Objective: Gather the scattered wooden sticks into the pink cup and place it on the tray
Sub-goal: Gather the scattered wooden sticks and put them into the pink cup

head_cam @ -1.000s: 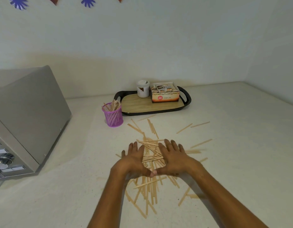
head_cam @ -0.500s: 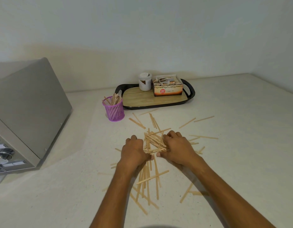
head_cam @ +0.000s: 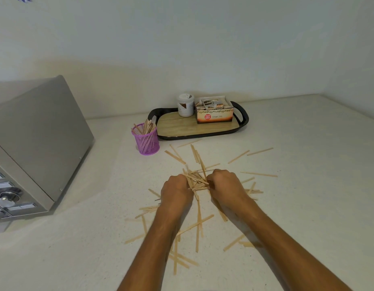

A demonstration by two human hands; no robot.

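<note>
Several pale wooden sticks (head_cam: 258,174) lie scattered over the white counter. My left hand (head_cam: 176,191) and my right hand (head_cam: 226,186) are side by side at the centre, fingers curled around a bunch of sticks (head_cam: 197,180) squeezed between them. The pink mesh cup (head_cam: 146,140) stands upright beyond my left hand, with several sticks in it, just left of the tray. The black tray (head_cam: 242,116) with a wood-look floor sits at the back of the counter.
On the tray stand a white jar (head_cam: 185,105) and a box of tea bags (head_cam: 214,112). A large grey metal appliance (head_cam: 32,143) fills the left side. Walls bound the counter behind and at the right.
My hands went from lying flat on the stick pile to curling shut around a bunch of sticks, drawing them together. The view shifted slightly.
</note>
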